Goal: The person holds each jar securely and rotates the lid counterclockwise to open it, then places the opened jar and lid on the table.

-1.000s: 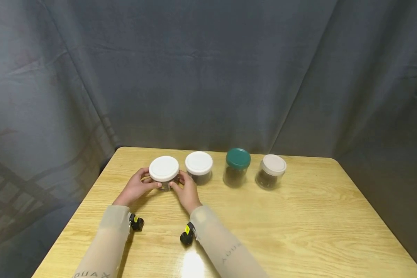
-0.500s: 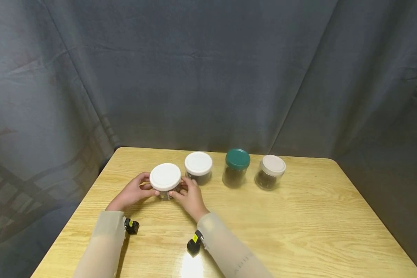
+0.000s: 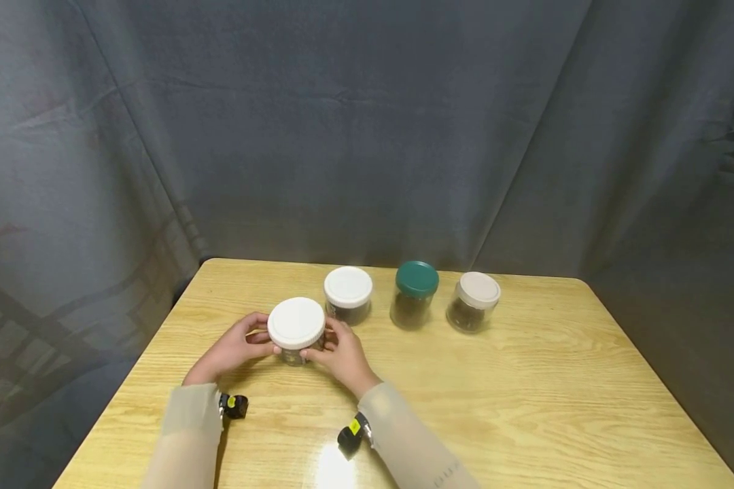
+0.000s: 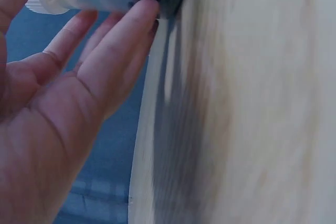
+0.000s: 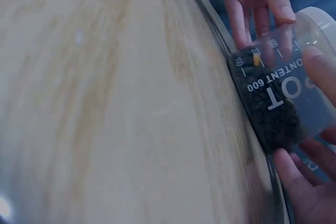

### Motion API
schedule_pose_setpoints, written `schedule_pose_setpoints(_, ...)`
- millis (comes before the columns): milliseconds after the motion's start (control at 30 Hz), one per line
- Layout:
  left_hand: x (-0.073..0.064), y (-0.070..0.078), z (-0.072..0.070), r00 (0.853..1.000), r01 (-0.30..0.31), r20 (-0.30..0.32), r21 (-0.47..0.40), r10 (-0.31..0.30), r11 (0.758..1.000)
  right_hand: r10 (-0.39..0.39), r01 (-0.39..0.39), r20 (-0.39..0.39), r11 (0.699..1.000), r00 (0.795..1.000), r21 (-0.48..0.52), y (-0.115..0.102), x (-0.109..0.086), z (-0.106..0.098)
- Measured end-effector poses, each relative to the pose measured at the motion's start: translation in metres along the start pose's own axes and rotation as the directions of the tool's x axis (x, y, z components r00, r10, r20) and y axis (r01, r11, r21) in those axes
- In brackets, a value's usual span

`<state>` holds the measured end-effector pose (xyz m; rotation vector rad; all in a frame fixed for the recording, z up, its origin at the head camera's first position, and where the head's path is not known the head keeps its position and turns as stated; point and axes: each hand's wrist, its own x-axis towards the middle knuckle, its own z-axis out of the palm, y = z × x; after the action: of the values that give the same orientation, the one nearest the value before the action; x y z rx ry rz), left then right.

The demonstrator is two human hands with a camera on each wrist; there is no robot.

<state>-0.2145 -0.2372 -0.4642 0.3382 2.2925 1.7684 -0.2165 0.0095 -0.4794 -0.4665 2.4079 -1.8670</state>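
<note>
A clear plastic jar (image 5: pixel 278 82) with a white lid (image 3: pixel 296 322) is between my two hands at the left of the table. Dark, bean-like pieces fill its lower part, and white print with measuring marks runs over the wall. My left hand (image 3: pixel 238 350) holds its left side, thumb in front and fingers behind. From the right, my right hand (image 3: pixel 347 358) grips the wall the same way, with its thumb at the front. The jar stays upright, its base close to the wooden table (image 3: pixel 495 407).
Behind and to the right stand a second white-lidded jar (image 3: pixel 348 292), a taller green-lidded jar (image 3: pixel 414 295) and a beige-lidded jar (image 3: pixel 474 302), all with dark contents. A grey curtain (image 3: pixel 367 136) hangs behind the table.
Both hands have brought the white-lidded jar toward the front of the table and slightly right. The other jars have stayed where they were.
</note>
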Motion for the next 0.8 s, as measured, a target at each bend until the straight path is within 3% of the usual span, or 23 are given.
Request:
schedule_pose_setpoints(567,-0.0032,-0.0038,-0.0001,0.997,-0.051,0.057,-0.015,0.051,0.999,-0.014,0.015,-0.012,0.994,1.000,0.105,0.0064,-0.0042,-0.0030)
schedule_pose_setpoints(700,-0.0048,-0.0040,-0.0007,0.993,-0.069,0.093,-0.079,0.077,0.994,-0.019,0.021,-0.014,0.994,1.000,0.111,0.0078,-0.0036,-0.0026)
schedule_pose_setpoints(800,-0.0042,-0.0022,-0.0005,0.994,-0.045,0.096,-0.149,0.060,0.988,-0.028,0.030,-0.025,0.994,0.999,0.101,0.0083,-0.0030,-0.0028)
